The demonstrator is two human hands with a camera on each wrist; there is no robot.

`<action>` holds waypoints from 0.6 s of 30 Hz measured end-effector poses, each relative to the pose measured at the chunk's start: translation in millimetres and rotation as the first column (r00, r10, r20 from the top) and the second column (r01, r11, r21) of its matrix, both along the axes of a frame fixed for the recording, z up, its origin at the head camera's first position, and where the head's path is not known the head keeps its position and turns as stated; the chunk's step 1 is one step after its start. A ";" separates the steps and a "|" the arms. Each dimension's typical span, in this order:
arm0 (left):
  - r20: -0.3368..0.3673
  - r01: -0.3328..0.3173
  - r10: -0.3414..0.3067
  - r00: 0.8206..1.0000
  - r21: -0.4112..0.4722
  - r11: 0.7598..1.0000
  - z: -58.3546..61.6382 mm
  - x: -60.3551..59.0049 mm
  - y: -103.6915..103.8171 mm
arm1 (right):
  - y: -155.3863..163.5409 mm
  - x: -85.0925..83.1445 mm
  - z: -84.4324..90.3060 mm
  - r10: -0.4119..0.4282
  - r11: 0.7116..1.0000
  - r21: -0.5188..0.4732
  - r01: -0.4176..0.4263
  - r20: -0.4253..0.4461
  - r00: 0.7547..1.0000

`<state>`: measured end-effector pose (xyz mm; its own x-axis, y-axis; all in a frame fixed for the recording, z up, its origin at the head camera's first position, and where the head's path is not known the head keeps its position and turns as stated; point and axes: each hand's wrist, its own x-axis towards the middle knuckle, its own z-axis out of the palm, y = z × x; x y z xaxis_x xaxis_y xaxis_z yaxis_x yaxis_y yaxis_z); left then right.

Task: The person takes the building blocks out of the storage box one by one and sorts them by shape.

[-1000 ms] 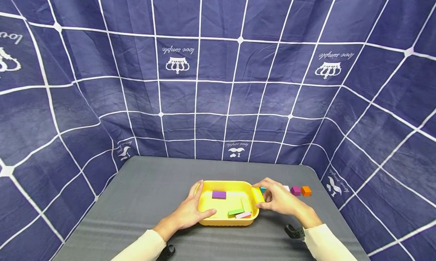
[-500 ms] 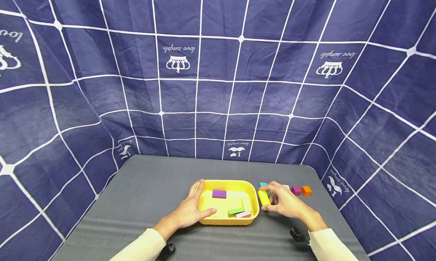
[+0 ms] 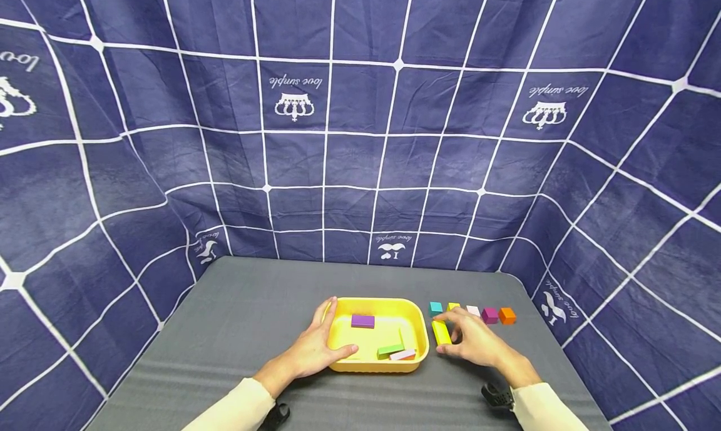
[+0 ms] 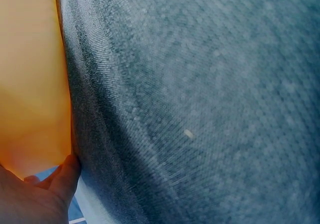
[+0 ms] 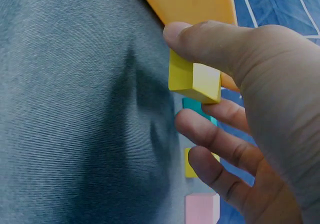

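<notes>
Behind the table hangs a blue cloth (image 3: 352,159) with white grid lines and upside-down lettering. The grey tabletop (image 3: 253,306) spreads below it, bearing a yellow tray (image 3: 374,367). The left hand (image 3: 315,346) rests against the tray's left end, its thumb and fingers spread wide apart, the thumb over the near rim. Beyond the other end, the right hand (image 3: 473,338) pinches a yellow block (image 3: 442,332) between thumb and fingertips, just right of the tray (whether the block touches the tabletop, I cannot tell). Inside the tray, a purple block (image 3: 363,321) lies toward the far side; a green block (image 3: 390,351) and a pink block (image 3: 402,354) sit close together near the right front corner. Smallest are the cubes in a row past the right hand: teal (image 3: 436,309), yellow, pale pink, magenta (image 3: 490,316) and orange (image 3: 507,316).
</notes>
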<state>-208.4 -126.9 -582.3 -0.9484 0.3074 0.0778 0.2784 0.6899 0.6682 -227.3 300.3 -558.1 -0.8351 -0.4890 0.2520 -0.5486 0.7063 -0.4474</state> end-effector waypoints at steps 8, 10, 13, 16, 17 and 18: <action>-0.001 0.001 -0.001 1.000 -0.003 1.000 -0.3 -0.3 0.1 | -0.7 -0.6 -10.2 -0.019 1.000 0.009 0.019 -0.001 1.000; -0.002 0.001 -0.001 1.000 -0.002 1.000 -1.0 -0.6 0.0 | -1.9 -0.2 -12.0 -0.024 1.000 0.012 0.024 0.008 1.000; -0.005 0.000 0.000 1.000 0.000 1.000 -1.7 -1.0 -0.1 | -3.5 -0.1 -14.6 -0.036 0.999 0.020 0.036 0.010 0.999; -0.007 0.000 0.000 1.000 0.000 1.000 -2.3 -1.5 0.0 | -5.0 -0.2 -16.8 -0.050 0.998 0.033 0.050 -0.001 0.999; -0.008 0.000 0.000 1.000 0.000 1.000 -2.2 -1.6 0.1 | -5.2 -0.5 -17.6 -0.053 0.998 0.037 0.053 -0.007 0.999; -0.009 0.000 0.000 1.000 0.000 1.000 -2.1 -1.7 0.2 | -5.5 -0.6 -18.2 -0.055 0.998 0.042 0.055 -0.014 0.998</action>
<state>-210.2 -126.7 -584.4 -0.9475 0.3077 0.0864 0.2846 0.6895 0.6660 -227.9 294.8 -576.3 -0.8580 -0.4527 0.2428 -0.5137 0.7535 -0.4103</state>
